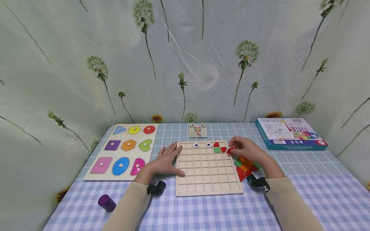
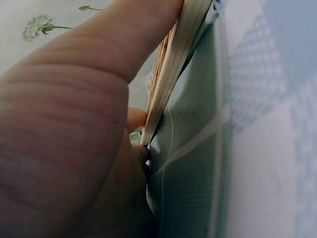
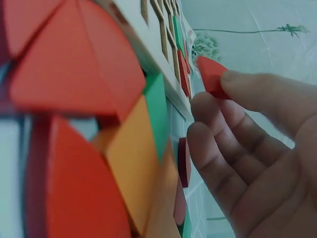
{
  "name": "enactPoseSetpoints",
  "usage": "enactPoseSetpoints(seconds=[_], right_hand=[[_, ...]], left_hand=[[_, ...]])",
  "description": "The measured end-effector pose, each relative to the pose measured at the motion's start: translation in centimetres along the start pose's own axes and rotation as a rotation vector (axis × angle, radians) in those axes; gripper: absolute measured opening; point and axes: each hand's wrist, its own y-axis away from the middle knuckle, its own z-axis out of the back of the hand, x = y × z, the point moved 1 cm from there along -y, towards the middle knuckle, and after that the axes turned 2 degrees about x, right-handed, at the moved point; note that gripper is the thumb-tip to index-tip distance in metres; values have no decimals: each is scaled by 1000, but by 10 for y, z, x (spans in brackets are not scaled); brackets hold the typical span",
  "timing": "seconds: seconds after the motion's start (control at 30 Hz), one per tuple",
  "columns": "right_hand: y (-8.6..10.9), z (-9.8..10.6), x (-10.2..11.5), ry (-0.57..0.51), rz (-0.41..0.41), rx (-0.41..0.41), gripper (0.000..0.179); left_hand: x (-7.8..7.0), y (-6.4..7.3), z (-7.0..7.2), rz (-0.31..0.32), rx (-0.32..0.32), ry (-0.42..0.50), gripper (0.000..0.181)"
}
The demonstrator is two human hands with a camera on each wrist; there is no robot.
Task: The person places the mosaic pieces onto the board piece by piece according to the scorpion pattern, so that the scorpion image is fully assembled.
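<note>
A wooden grid board (image 1: 206, 168) lies on the table before me. Two round eye pieces (image 1: 196, 145), two red quarter-circle pieces (image 1: 223, 149) and a green square (image 1: 217, 150) sit in its upper cells. My left hand (image 1: 166, 162) rests on the board's left edge, fingers spread and thumb at the rim. Just off the top right edge, my right hand (image 1: 247, 148) pinches a red quarter-circle piece (image 3: 212, 75) between thumb and fingertips. Under that hand lies a pile of red, orange and green pieces (image 3: 136, 163), partly hidden in the head view.
A small pattern card (image 1: 198, 131) lies behind the board. To the left is a knobbed shape puzzle (image 1: 119, 150), with a purple cylinder (image 1: 107, 203) nearer me. A flat cardboard box (image 1: 290, 133) lies at the back right. A patterned curtain (image 1: 208, 64) hangs behind the table.
</note>
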Motion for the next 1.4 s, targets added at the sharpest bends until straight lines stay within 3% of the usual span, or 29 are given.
enactPoseSetpoints(seconds=[0.2,0.47,0.7,0.97,1.4], right_hand=[[-4,-6,4,43,32,-5,23],[-13,-15,15,70,51,-29,13],[-22,-19,36,77,103,16,12],[-42,-31,55,26,142,18,12],[-81,-72,83,-68,106,-29,5]], left_hand=[[1,0,0,-2,-4,-3,117],[1,0,1,-11,-7,-7,118],[1,-1,1,-7,-8,-7,118],[1,-1,0,0,-10,-5,120],[0,-1,1,-2,-18,-9,120]])
